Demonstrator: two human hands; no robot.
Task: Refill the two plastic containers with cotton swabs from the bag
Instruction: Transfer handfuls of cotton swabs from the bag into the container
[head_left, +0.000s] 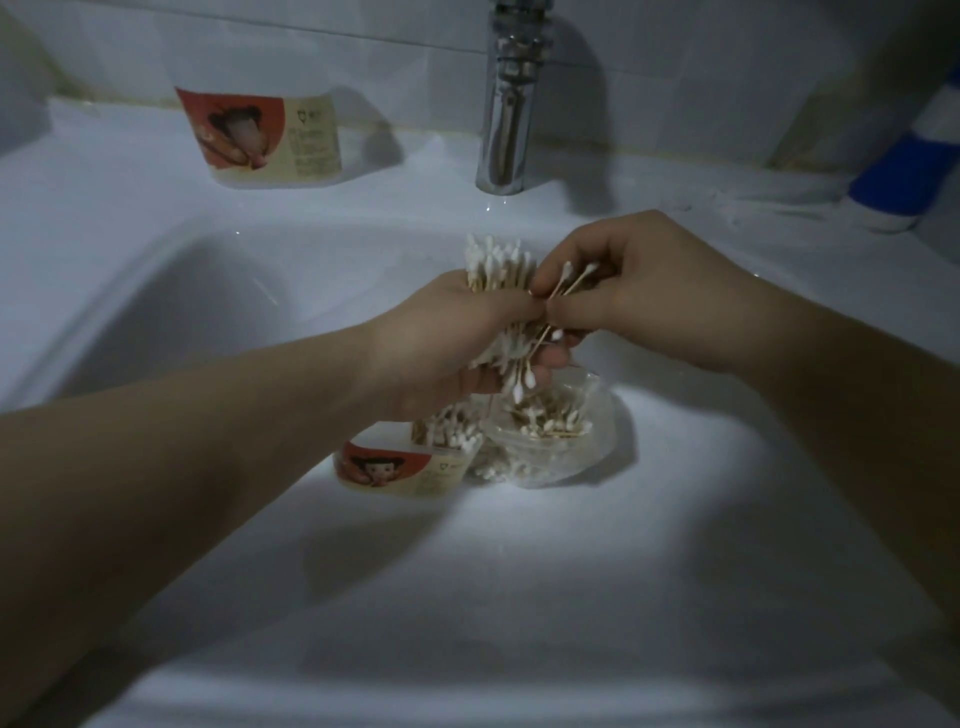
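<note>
My left hand (447, 343) grips a thick bundle of wooden cotton swabs (498, 262), white tips sticking out above and below the fist. Beside it, my right hand (639, 291) pinches a few swabs (571, 278) at the bundle's right side. Under both hands, on the sink's front ledge, a labelled plastic container (400, 467) holds upright swabs. Touching it on the right is a clear plastic bag or tub (550, 436) with loose swabs lying inside; I cannot tell which. A second labelled container (265, 137) stands on the back ledge at the left.
A white sink (171, 291) fills the view, its basin to the left behind my hands. The chrome tap (506, 104) rises at the back centre. A blue and white object (904, 171) stands at the back right. The light is dim.
</note>
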